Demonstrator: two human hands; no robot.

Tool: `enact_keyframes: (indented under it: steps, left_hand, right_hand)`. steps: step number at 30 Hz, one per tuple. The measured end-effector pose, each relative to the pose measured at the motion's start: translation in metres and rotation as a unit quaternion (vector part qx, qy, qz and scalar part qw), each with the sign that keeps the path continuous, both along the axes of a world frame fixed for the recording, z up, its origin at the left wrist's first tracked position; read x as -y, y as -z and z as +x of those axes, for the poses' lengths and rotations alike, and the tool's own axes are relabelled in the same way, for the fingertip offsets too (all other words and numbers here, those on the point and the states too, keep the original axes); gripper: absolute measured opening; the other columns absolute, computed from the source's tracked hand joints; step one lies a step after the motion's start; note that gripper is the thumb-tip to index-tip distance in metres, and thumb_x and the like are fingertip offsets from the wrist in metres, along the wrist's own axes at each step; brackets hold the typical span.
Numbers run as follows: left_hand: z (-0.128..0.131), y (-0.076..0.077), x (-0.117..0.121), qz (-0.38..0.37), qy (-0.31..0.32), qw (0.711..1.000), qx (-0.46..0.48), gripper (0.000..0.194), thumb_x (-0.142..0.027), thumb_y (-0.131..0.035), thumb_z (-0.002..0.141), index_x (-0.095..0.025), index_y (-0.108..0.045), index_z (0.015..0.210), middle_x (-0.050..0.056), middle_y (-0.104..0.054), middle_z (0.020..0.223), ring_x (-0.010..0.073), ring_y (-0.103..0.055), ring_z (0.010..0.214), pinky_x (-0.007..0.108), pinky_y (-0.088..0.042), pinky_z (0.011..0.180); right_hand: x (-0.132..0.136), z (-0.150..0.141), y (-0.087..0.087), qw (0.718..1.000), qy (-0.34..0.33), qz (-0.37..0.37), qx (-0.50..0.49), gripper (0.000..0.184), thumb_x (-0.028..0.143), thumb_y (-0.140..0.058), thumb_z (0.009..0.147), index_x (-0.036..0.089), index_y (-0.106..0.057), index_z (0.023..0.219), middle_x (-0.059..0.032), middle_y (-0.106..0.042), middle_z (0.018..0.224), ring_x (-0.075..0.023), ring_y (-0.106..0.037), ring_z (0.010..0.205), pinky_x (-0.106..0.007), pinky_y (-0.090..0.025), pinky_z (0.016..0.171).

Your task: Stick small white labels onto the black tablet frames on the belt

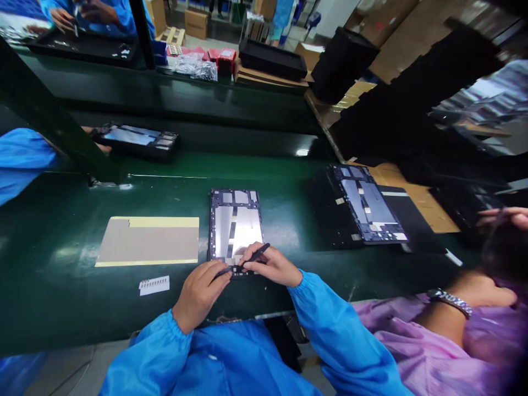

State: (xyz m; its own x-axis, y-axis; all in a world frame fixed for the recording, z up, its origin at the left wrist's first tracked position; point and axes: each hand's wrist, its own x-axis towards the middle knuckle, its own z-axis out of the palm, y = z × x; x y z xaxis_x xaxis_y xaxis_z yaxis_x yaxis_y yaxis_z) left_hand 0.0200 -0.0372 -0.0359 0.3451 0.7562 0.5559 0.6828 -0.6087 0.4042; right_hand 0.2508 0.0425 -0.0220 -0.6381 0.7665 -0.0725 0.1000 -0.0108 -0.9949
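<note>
From the head camera, we look down on a glossy dark green worktop (74, 308), where a flat rectangular device with a black frame and silver inner panels (236, 228) lies open near the middle of the view. The right hand (273, 267), in a blue cuff, closes narrowly on a slim black pen-shaped tool (261, 252), slanting over the device's five o'clock corner. The left hand (200, 291) curls its fingertips at the seven o'clock corner, against a slim dark piece; we cannot tell whether it grips it.

At nine o'clock from the device we find a grey rectangular sheet with yellow edges (148, 242); at eight, a small white strip with a row of tabs (154, 285). Between two and three o'clock, a second black-framed device with silver panels (369, 204) rests tilted. At ten, a co-worker's blue sleeve (25, 159) reaches in beside a third, similar device (136, 135). Past three o'clock, we see another co-worker's metal-link wristwatch (451, 302) above lilac fabric (437, 341).
</note>
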Motion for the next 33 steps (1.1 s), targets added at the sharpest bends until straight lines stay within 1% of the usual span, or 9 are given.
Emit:
enact_keyframes:
  steps: [9, 17, 23, 25, 28, 31, 33]
  left_hand:
    - [0.001, -0.003, -0.001, 0.003, -0.002, 1.0, 0.002, 0.015, -0.015, -0.058, 0.096, -0.017, -0.07, 0.104, 0.008, -0.075, 0.105, 0.022, -0.072, 0.102, 0.038, -0.062, 0.091]
    - [0.002, -0.004, -0.001, -0.003, -0.003, 1.0, -0.001, 0.015, -0.015, -0.058, 0.096, -0.017, -0.07, 0.104, 0.009, -0.075, 0.105, 0.0224, -0.072, 0.103, 0.038, -0.063, 0.09]
    - [-0.001, -0.003, 0.0, -0.011, -0.001, 1.0, -0.009, 0.017, -0.014, -0.057, 0.096, -0.018, -0.069, 0.107, 0.009, -0.074, 0.107, 0.022, -0.07, 0.105, 0.038, -0.061, 0.093]
    - [-0.002, -0.001, -0.001, -0.016, 0.005, 1.0, -0.015, 0.018, -0.015, -0.059, 0.095, -0.018, -0.069, 0.11, 0.009, -0.073, 0.109, 0.0228, -0.069, 0.106, 0.04, -0.061, 0.093]
    - [0.004, 0.002, 0.001, -0.029, 0.022, 0.998, -0.043, 0.021, -0.02, -0.063, 0.093, -0.019, -0.069, 0.113, 0.012, -0.07, 0.114, 0.026, -0.068, 0.108, 0.043, -0.06, 0.092]
    - [0.009, -0.002, 0.008, -0.048, 0.012, 0.998, -0.042, 0.025, -0.024, -0.064, 0.092, -0.018, -0.069, 0.115, 0.014, -0.068, 0.121, 0.0281, -0.066, 0.111, 0.044, -0.06, 0.091]
    - [0.001, -0.008, 0.012, -0.059, 0.012, 0.998, -0.017, 0.027, -0.027, -0.063, 0.093, -0.02, -0.068, 0.118, 0.014, -0.064, 0.13, 0.0281, -0.063, 0.118, 0.043, -0.059, 0.095]
  right_hand:
    - [0.0, 0.001, -0.003, 0.999, -0.009, 0.05, 0.013, 0.023, 0.041, -0.068, 0.094, 0.019, -0.062, 0.096, -0.0061, -0.071, 0.092, -0.0165, -0.071, 0.082, -0.03, -0.06, 0.074]
    - [0.001, 0.001, -0.003, 0.996, -0.014, 0.086, 0.012, 0.016, 0.036, -0.066, 0.095, 0.02, -0.062, 0.095, -0.007, -0.073, 0.092, -0.0178, -0.071, 0.083, -0.031, -0.059, 0.075]
    - [0.003, 0.001, -0.003, 0.993, -0.012, 0.115, 0.024, 0.015, 0.034, -0.066, 0.095, 0.02, -0.063, 0.096, -0.0075, -0.071, 0.092, -0.0183, -0.07, 0.085, -0.033, -0.057, 0.079]
    - [0.003, 0.002, 0.0, 0.995, 0.01, 0.095, -0.004, 0.017, 0.036, -0.067, 0.094, 0.021, -0.061, 0.096, -0.0068, -0.07, 0.091, -0.0185, -0.07, 0.087, -0.035, -0.057, 0.082]
    - [0.001, 0.002, 0.001, 0.995, 0.074, 0.022, -0.062, 0.026, 0.045, -0.069, 0.092, 0.022, -0.056, 0.091, -0.0042, -0.07, 0.087, -0.0184, -0.07, 0.085, -0.036, -0.059, 0.079]
    - [-0.007, -0.009, -0.013, 0.99, 0.112, -0.043, -0.078, 0.033, 0.05, -0.073, 0.087, 0.023, -0.054, 0.089, -0.003, -0.07, 0.084, -0.0179, -0.07, 0.078, -0.035, -0.061, 0.072]
    - [-0.019, -0.029, -0.027, 0.989, 0.118, -0.053, -0.076, 0.033, 0.049, -0.076, 0.085, 0.024, -0.055, 0.089, -0.0039, -0.071, 0.086, -0.0185, -0.071, 0.079, -0.035, -0.063, 0.072]
